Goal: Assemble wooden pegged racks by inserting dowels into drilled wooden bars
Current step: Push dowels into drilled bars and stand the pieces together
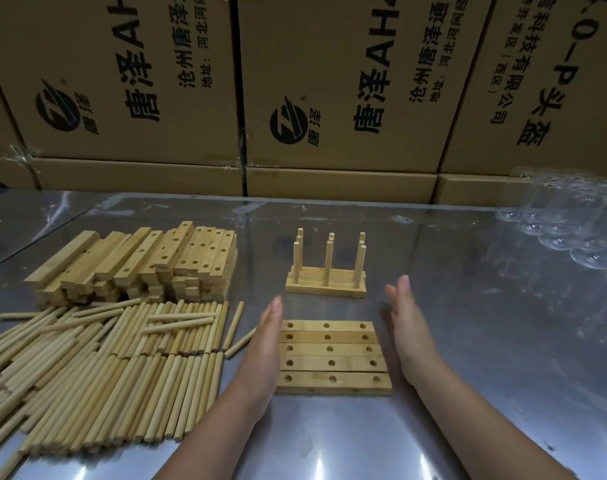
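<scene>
Five drilled bars (331,356) lie side by side, holes up, on the shiny metal table (485,341), right between both hands. Left hand (265,351) is flat with straight fingers against the bars' left ends, gripping nothing. Right hand (411,327) is also flat and unclenched at the right ends, though I can't quite tell if it's touching. Finished pegged racks (326,289) stand just behind. Loose dowels (87,375) and a stack of spare bars (149,265) sit off left, with cardboard boxes (329,81) at the back.
</scene>
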